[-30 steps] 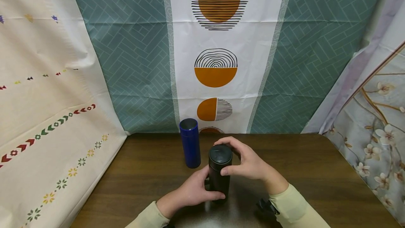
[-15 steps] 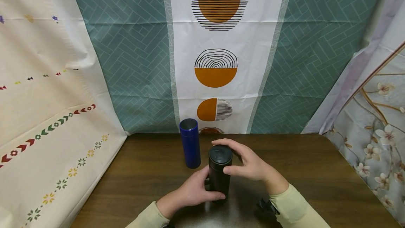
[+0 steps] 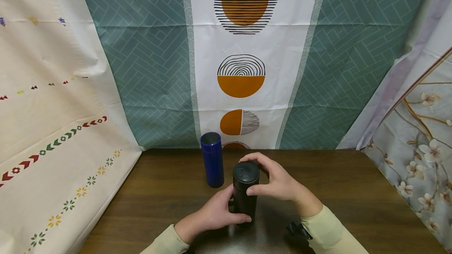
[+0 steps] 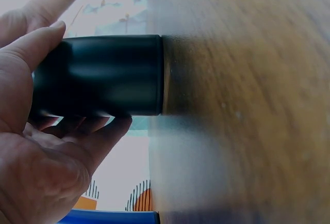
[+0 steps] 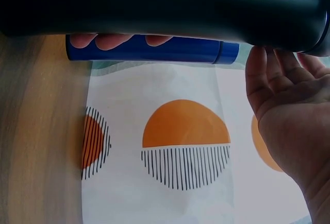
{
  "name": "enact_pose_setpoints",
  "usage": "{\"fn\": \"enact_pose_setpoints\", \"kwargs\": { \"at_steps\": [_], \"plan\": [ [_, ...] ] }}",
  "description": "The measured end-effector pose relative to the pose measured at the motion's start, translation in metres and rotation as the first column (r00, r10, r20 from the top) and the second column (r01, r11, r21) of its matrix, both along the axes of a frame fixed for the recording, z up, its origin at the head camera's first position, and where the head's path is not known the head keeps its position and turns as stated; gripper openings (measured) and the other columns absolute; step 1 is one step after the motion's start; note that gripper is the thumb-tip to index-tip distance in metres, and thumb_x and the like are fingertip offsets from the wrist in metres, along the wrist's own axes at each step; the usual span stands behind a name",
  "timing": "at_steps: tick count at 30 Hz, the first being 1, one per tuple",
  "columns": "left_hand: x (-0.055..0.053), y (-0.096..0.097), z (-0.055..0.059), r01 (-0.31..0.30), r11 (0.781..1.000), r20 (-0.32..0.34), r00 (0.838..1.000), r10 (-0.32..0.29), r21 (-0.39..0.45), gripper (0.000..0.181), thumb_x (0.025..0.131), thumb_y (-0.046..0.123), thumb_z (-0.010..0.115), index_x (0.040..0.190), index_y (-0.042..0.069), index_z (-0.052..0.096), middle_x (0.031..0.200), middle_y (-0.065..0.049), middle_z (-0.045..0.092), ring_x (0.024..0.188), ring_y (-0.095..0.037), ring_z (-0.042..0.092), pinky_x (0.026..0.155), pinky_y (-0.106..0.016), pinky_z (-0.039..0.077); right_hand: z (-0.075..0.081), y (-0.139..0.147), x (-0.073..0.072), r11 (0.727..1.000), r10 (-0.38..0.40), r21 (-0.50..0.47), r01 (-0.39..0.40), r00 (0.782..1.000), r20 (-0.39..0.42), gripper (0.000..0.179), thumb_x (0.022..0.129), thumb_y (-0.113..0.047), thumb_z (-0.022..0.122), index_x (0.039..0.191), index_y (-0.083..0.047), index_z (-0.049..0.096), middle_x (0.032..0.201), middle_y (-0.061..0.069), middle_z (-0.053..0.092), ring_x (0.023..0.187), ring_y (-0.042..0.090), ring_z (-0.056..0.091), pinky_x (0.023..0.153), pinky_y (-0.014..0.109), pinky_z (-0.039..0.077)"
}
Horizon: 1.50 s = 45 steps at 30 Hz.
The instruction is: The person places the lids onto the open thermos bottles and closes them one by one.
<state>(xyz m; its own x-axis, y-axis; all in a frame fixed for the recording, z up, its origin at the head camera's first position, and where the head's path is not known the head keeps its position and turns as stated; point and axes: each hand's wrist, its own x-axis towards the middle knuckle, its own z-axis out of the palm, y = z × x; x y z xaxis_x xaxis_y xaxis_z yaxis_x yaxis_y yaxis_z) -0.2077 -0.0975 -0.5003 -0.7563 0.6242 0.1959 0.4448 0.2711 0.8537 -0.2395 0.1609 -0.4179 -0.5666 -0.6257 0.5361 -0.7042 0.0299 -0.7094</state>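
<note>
A black thermos bottle (image 3: 244, 203) stands upright on the wooden table, its base down on the wood in the left wrist view. My left hand (image 3: 215, 209) grips the lower body, thumb in front and fingers reaching behind. Around the black lid (image 3: 246, 172) curls my right hand (image 3: 277, 179), with its thumb on the near side and fingers on the far side. In the right wrist view the right hand (image 5: 294, 100) is at the lid end, while left fingertips (image 5: 113, 39) show past the bottle (image 5: 170, 2). A blue thermos bottle (image 3: 213, 164) stands behind, to the left.
The dark brown table (image 3: 169, 203) ends at a teal and white patterned cloth (image 3: 152, 69) at the back. Cream cloth (image 3: 63, 148) hangs on the left, floral cloth (image 3: 420, 167) on the right. Black straps (image 3: 298, 230) sit at my right wrist.
My right thumb and fingers shifted slightly round the lid half a second ago, then came back to about where they were. The left hand and both bottles stay in place.
</note>
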Motion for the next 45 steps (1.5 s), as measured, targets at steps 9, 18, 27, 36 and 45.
{"fn": "enact_pose_setpoints", "kwargs": {
  "at_steps": [9,18,27,36,45],
  "plan": [
    [0.0013,0.0002,0.0024,-0.008,1.000,0.004,1.000,0.008,-0.007,0.077,0.093,0.035,0.094,0.158,0.036,0.051,0.143,0.009,0.068,0.131,-0.012,0.067,0.112,-0.041,0.054,0.0005,-0.0002,-0.0003,1.000,0.004,-0.008,-0.004,1.000,0.007,0.078,0.085,-0.015,0.098,0.152,-0.015,0.058,0.138,0.013,0.070,0.117,0.038,0.068,0.108,0.043,0.055],
    [0.0009,-0.0002,0.0020,-0.006,1.000,-0.005,1.000,0.006,-0.005,0.082,0.093,0.035,0.094,0.161,0.037,0.049,0.143,0.010,0.068,0.131,-0.013,0.066,0.113,-0.041,0.053,0.0019,0.0017,0.0024,0.998,0.068,0.019,-0.068,0.998,-0.003,0.077,0.098,-0.013,0.080,0.167,-0.014,0.047,0.162,0.008,0.057,0.139,0.035,0.062,0.122,0.047,0.046],
    [0.0004,-0.0005,0.0007,-0.007,1.000,-0.010,1.000,0.007,-0.004,0.080,0.093,0.036,0.094,0.160,0.036,0.049,0.142,0.010,0.069,0.130,-0.012,0.067,0.112,-0.041,0.054,0.0001,0.0023,-0.0003,0.995,0.094,0.025,-0.094,0.995,-0.013,0.069,0.099,-0.008,0.078,0.163,-0.012,0.051,0.157,0.010,0.061,0.140,0.038,0.061,0.122,0.050,0.046],
    [0.0011,0.0002,0.0013,-0.009,1.000,-0.013,1.000,0.009,-0.002,0.078,0.093,0.035,0.094,0.158,0.034,0.052,0.141,0.010,0.069,0.129,-0.012,0.067,0.111,-0.040,0.054,0.0000,-0.0002,0.0005,0.998,0.059,0.001,-0.059,0.998,-0.023,0.065,0.094,-0.009,0.085,0.152,-0.013,0.057,0.141,0.018,0.068,0.121,0.045,0.066,0.110,0.051,0.054],
    [0.0013,0.0004,0.0010,-0.013,1.000,-0.014,1.000,0.013,-0.007,0.077,0.093,0.035,0.094,0.157,0.034,0.052,0.141,0.010,0.069,0.129,-0.012,0.067,0.112,-0.041,0.054,0.0000,-0.0007,0.0010,0.999,0.041,-0.005,-0.041,0.999,0.009,0.073,0.091,-0.011,0.089,0.156,-0.012,0.054,0.140,0.012,0.069,0.121,0.037,0.068,0.111,0.042,0.053]
  ]
}}
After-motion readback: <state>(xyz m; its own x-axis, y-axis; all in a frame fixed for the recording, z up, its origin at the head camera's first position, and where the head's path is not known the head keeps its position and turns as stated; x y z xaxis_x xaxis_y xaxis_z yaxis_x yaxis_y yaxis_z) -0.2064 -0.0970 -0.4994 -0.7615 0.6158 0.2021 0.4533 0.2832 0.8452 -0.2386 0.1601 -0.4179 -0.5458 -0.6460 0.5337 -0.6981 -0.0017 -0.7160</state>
